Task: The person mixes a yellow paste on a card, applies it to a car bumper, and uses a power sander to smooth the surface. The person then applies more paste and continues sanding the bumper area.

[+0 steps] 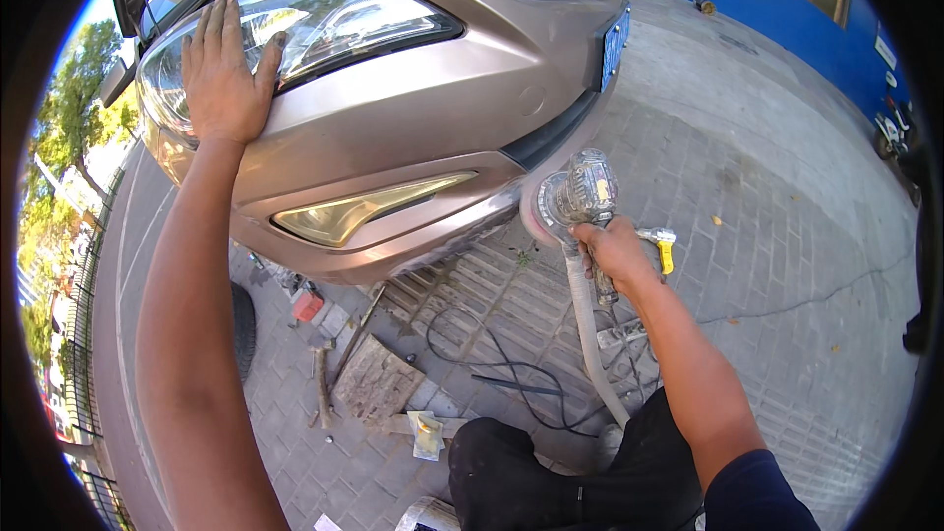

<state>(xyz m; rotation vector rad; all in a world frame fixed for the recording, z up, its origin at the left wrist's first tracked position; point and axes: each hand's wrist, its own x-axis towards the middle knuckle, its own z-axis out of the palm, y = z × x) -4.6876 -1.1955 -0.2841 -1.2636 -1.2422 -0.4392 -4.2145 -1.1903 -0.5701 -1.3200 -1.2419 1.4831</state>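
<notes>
My left hand (229,79) lies flat with its fingers stretched out on the clear headlight (344,25) of a bronze-coloured car, the heel of the palm by the lamp's lower edge. In my right hand (619,254) is the handle of a dusty orbital sander (588,187). Its round pad faces the lower corner of the front bumper (393,152), close against it; whether they touch I cannot tell. A pale ribbed hose (584,320) runs down from the tool toward my legs. Along the bumper's bottom edge the paint looks scuffed and whitish. Above that sits a yellowish fog lamp (364,208).
On the paving below are a hammer (322,383), a worn board (378,379), a red block (308,307) and a looped black cable (506,364). A metal drain grate (472,285) lies under the bumper. At the back right stands a blue wall (747,0).
</notes>
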